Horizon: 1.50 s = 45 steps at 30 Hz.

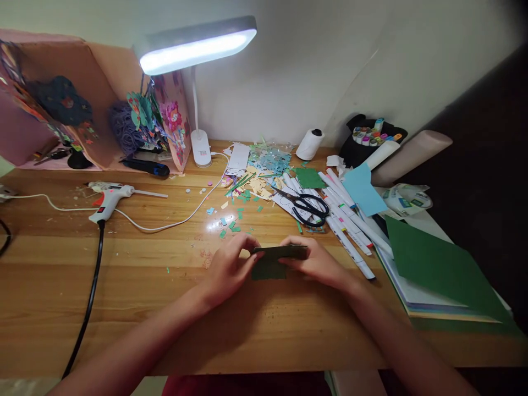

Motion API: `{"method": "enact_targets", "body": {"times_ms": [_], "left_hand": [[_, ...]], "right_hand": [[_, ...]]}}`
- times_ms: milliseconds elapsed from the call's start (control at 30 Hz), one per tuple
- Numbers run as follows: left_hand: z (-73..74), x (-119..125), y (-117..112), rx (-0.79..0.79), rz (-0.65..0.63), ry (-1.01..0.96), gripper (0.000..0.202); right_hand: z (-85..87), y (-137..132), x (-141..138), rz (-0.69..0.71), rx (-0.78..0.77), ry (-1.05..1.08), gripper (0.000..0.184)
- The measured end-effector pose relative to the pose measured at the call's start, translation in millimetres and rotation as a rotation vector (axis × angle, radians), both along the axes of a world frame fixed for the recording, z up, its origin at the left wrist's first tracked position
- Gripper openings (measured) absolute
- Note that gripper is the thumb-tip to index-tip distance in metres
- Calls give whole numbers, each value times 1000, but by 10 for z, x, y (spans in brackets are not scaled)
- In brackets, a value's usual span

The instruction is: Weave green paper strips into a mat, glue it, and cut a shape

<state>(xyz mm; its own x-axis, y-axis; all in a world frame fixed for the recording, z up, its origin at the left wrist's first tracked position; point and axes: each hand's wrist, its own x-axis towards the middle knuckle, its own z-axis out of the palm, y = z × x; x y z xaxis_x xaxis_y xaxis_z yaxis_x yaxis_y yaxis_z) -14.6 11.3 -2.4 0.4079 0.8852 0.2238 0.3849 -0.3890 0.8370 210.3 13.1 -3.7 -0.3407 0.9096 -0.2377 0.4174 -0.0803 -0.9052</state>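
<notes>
A small dark green piece of paper (pixel 269 268) is held between both hands, just above the wooden table (pixel 198 341). My left hand (pixel 233 269) pinches its left side between thumb and fingers. On the other side, my right hand (pixel 315 264) grips the upper right part, thumb in front and fingers behind. The paper's top edge looks folded or doubled. Beyond the hands lie black-handled scissors (pixel 311 210), with several small green paper scraps (pixel 233 225) to their left.
White markers (pixel 350 242) and a stack of coloured sheets (pixel 449 269) occupy the right side. A glue gun (pixel 109 201) with cables lies left. At the back stand a lit desk lamp (pixel 201 147), a thread spool (pixel 310 146), a marker holder (pixel 358 148) and a pink box (pixel 94 71).
</notes>
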Motion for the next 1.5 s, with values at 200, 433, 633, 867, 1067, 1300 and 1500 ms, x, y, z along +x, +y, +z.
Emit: {"method": "enact_targets", "body": {"times_ms": [200,433,633,867,1067,1300,1500], "left_hand": [[-14,-17,78,28,17,215,24],[-98,-66,99,7,7,341,10],[-92,-68,115,14,-48,322,7],[-42,-39,84,1,-67,335,9],[-80,-9,44,16,-47,287,17],[-63,2,10,23,-54,277,7],[-102,-3,28,37,-52,307,15]], "right_hand": [[31,-22,-17,23,48,35,17],[49,-49,-18,47,126,4,20],[28,-40,-19,42,144,-5,18],[-33,-19,-15,38,37,44,12],[-69,-10,-44,-19,10,21,17],[-94,-23,-38,-28,0,0,18],[-77,-21,-48,-22,38,25,20]]}}
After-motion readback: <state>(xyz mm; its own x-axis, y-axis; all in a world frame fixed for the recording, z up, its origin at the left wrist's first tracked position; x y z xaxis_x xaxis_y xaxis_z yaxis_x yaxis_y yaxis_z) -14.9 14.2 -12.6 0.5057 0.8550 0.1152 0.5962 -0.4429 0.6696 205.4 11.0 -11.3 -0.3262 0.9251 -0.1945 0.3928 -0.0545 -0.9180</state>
